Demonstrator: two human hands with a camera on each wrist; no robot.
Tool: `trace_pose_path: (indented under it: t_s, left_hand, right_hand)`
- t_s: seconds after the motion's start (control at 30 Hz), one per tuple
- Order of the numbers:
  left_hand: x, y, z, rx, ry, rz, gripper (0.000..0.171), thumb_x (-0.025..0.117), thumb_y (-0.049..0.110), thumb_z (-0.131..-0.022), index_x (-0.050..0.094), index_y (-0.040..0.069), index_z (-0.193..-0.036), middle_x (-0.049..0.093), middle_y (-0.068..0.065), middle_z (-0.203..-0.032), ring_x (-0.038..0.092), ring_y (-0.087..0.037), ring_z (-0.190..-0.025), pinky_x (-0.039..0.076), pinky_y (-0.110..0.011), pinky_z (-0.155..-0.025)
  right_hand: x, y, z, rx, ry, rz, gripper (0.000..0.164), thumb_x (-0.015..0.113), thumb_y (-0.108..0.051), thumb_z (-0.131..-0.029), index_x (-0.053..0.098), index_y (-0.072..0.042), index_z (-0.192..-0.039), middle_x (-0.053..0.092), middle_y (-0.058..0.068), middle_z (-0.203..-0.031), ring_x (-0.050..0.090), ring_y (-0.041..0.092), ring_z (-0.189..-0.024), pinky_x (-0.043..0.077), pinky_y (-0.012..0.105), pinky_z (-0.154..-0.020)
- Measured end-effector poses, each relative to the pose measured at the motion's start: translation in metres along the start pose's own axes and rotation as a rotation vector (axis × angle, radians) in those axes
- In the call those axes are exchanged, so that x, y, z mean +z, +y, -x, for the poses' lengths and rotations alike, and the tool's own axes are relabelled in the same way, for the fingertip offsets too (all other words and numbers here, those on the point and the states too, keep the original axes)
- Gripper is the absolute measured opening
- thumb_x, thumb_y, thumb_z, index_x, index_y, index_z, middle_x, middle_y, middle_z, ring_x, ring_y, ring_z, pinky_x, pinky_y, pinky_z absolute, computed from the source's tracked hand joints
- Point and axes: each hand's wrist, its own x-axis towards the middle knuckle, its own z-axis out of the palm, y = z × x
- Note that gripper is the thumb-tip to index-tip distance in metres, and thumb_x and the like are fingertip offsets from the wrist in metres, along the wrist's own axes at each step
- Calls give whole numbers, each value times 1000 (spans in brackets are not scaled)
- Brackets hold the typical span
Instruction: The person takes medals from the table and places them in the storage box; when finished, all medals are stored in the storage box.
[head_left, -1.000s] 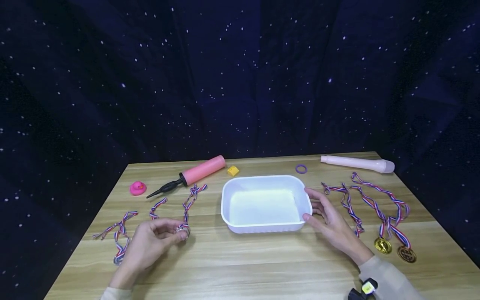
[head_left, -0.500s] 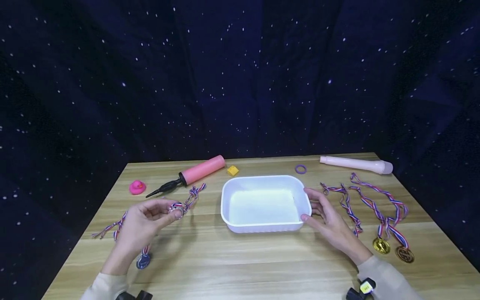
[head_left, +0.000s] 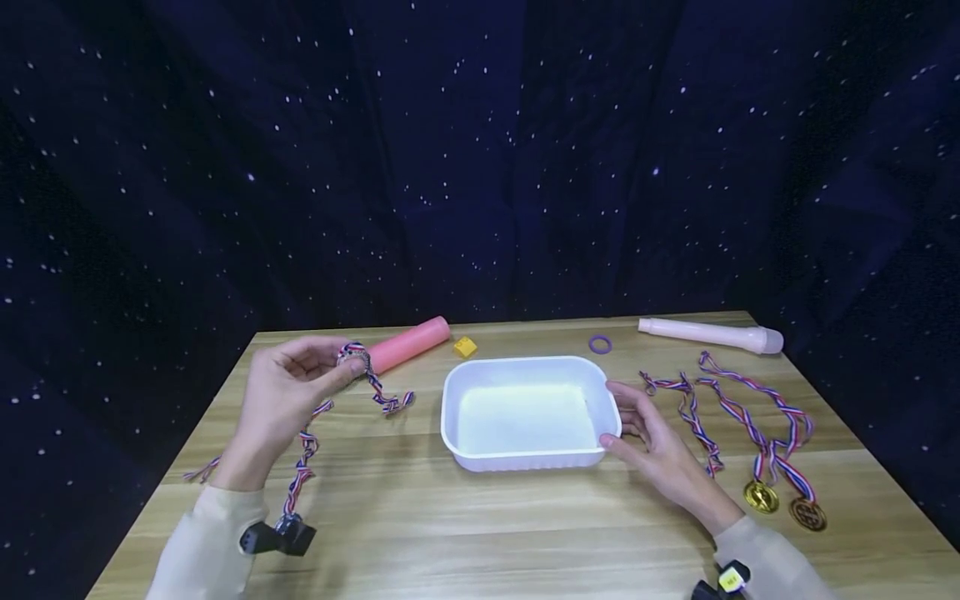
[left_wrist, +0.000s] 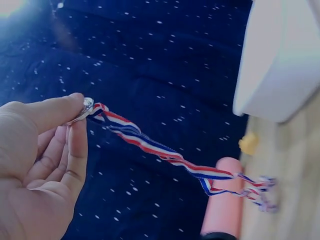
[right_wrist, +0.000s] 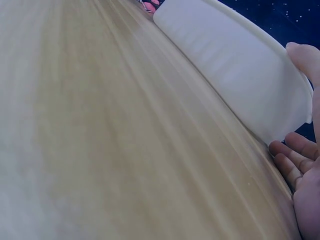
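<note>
"Foreground, right?"
"One gold medal (head_left: 761, 497) and one bronze medal (head_left: 807, 514) are lying there."
"Grips?"
"Right grip (head_left: 663, 458) is holding one white basin (head_left: 517, 461); left grip (head_left: 277, 400) is pinching one silver medal (left_wrist: 88, 104), raised left of it."
"Behind?"
"One yellow block (head_left: 465, 347), one purple ring (head_left: 600, 352) are lying."

Head view: worn at the head, facing forward and down; widest and farthest, spanning most of the table (head_left: 465, 533), the tray (head_left: 525, 462), left hand (head_left: 281, 396), right hand (head_left: 660, 450) and the cloth (head_left: 480, 167) behind. Left wrist view: close beside the left hand, facing the cloth, rolled sideways, table at right. Right wrist view: low and close over the table, tilted, along the tray's outer wall. Common to all three: tray, table, cloth. Common to head and left wrist: medal (left_wrist: 86, 108), pump (head_left: 408, 343).
</note>
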Motion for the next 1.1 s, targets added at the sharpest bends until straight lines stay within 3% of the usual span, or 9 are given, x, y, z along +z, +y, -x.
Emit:
trace_pose_path:
  t_s: [0.1,0.27,0.6,0.83,1.1]
  left_hand:
    - [0,10,-11,33,35,21,31,94,15,-92,83,5,-119,84,0,-101,79,-10,-90,65,-20,-84]
    - [4,24,-25,64,37,26,31,95,20,-92,84,10,-119,83,-2,-101,79,-13,-91,64,-22,-87]
    - [22,52,-55,172,37,126,28,94,13,-92,84,5,-118,84,-6,-101,80,-16,-90,66,-24,-85]
    - [43,74,-76,244,-11,199,26,93,6,-92,84,5,-116,85,-7,-103,81,-19,-92,66,-27,-92]
    - [74,88,-86,258,-80,286,27,94,6,-91,84,7,-116,85,-7,-102,83,-20,-91,67,-31,-91]
  right_hand:
    - [1,1,0,6,-5,-1,74,78,-6,-104,41,-10,-168,59,18,-153,64,14,-130,52,18,-111]
    - [2,1,0,4,-10,17,73,78,-7,-104,41,-10,-168,59,19,-153,64,16,-130,52,17,-110]
    - [-1,-1,-1,1,-5,32,74,78,-7,-104,41,-11,-168,59,20,-154,65,17,-130,52,17,-110]
    - [-2,-2,0,23,-2,46,74,79,-9,-104,41,-11,-168,60,19,-153,66,16,-128,52,17,-109]
    - [0,-2,1,21,-4,34,75,79,-9,-104,41,-11,-168,60,20,-152,66,17,-128,52,17,-109]
